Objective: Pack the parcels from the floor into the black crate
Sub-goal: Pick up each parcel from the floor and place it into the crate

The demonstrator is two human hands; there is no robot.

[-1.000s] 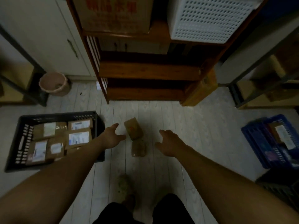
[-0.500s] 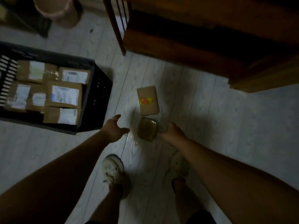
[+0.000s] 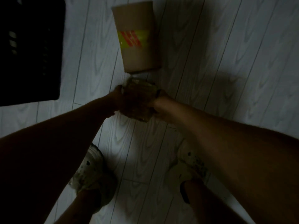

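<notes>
A small parcel wrapped in shiny tape (image 3: 139,101) lies on the pale floor between my hands. My left hand (image 3: 116,99) grips its left side and my right hand (image 3: 159,104) grips its right side; most of both hands' fingers are hidden in the dim light. Just beyond it lies a brown cardboard parcel (image 3: 137,38) with a yellow and red sticker, flat on the floor and untouched. The black crate (image 3: 30,49) fills the upper left corner; only its dark side wall shows, its contents out of view.
My two feet in pale perforated clogs, the left (image 3: 92,173) and the right (image 3: 192,168), stand on the pale wood-grain floor (image 3: 226,54) below the parcels. The scene is very dark.
My head has dropped much closer to the floor. My left hand has closed in onto the taped parcel's left side, joining the right hand, which was touching it before.
</notes>
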